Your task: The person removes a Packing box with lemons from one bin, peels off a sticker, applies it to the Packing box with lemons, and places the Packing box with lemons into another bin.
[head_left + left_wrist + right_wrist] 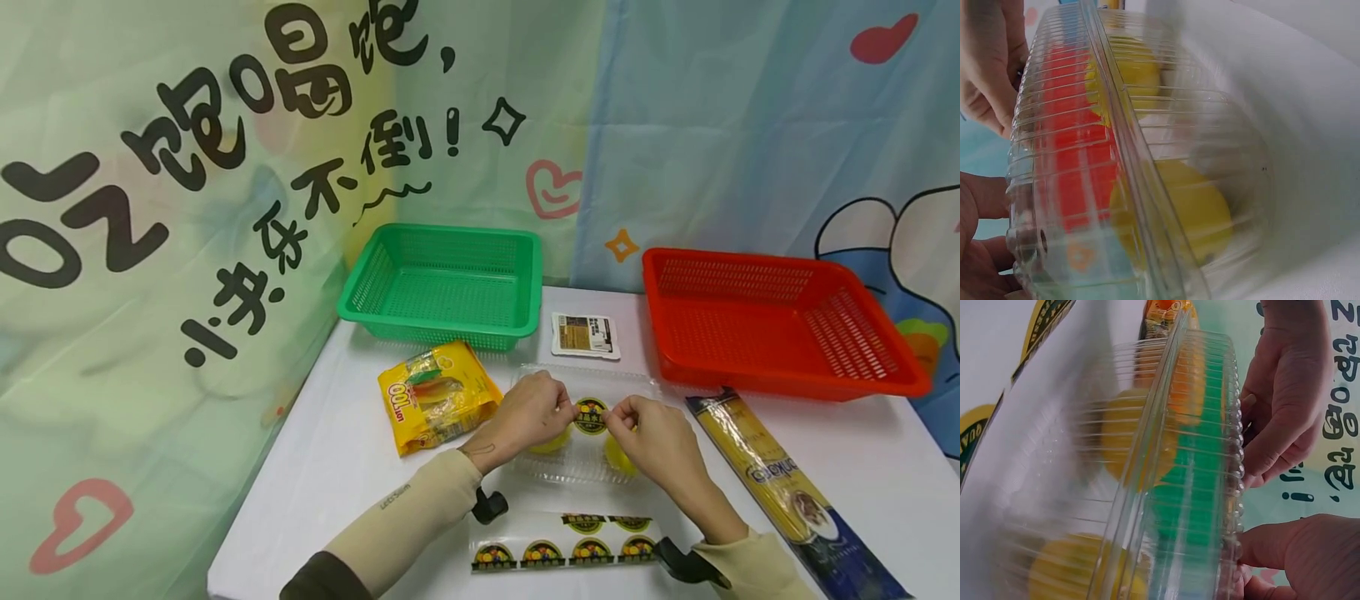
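Note:
A clear plastic clamshell box (577, 467) with ribbed sides lies closed on the white table, two yellow fruits (1169, 212) inside. Over its lid is a round black, yellow and green sticker (591, 416). My left hand (528, 414) pinches the sticker's left end between thumb and fingers. On the other side, my right hand (660, 437) pinches its right end. Both hands show just above the lid in the right wrist view, where the box (1166, 462) hides some fingertips. Nearer the front edge lies a sheet of matching stickers (566, 550).
A yellow snack bag (435, 396) lies left of the box, and a long pasta packet (787, 492) to the right. Behind stand a green basket (442, 329) and a red basket (795, 379), with a small flat packet (585, 336) between them. A printed curtain (480, 92) hangs behind.

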Demonstrator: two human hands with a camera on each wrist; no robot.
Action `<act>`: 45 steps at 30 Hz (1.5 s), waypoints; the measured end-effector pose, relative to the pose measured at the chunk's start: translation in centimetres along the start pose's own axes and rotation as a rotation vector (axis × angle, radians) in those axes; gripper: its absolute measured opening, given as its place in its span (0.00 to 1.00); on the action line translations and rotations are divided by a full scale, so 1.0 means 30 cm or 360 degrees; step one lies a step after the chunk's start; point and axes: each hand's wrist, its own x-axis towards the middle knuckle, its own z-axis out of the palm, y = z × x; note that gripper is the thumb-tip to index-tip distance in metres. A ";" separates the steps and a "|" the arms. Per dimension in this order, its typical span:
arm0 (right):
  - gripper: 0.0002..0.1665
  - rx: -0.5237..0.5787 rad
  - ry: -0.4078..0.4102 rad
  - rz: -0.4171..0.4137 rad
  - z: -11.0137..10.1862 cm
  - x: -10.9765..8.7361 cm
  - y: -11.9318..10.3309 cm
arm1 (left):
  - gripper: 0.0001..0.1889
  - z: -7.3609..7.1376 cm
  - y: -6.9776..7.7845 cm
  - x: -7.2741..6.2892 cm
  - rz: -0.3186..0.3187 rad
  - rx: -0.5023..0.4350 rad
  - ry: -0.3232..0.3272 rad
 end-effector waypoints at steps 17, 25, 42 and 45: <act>0.12 -0.0120 0.0065 -0.0023 0.013 0.007 0.001 | 0.14 0.015 0.014 0.017 -0.0001 0.0177 0.0029; 0.10 -0.0139 0.0062 -0.0021 0.012 0.008 0.000 | 0.14 0.014 0.019 0.022 -0.0016 0.0192 0.0001; 0.10 -0.0224 0.0282 -0.0354 0.033 -0.001 0.021 | 0.10 0.033 0.008 0.012 0.0160 0.0303 0.0119; 0.11 -0.0274 0.0339 -0.0592 0.042 -0.008 0.022 | 0.04 0.037 0.008 0.003 0.0369 0.0455 0.0187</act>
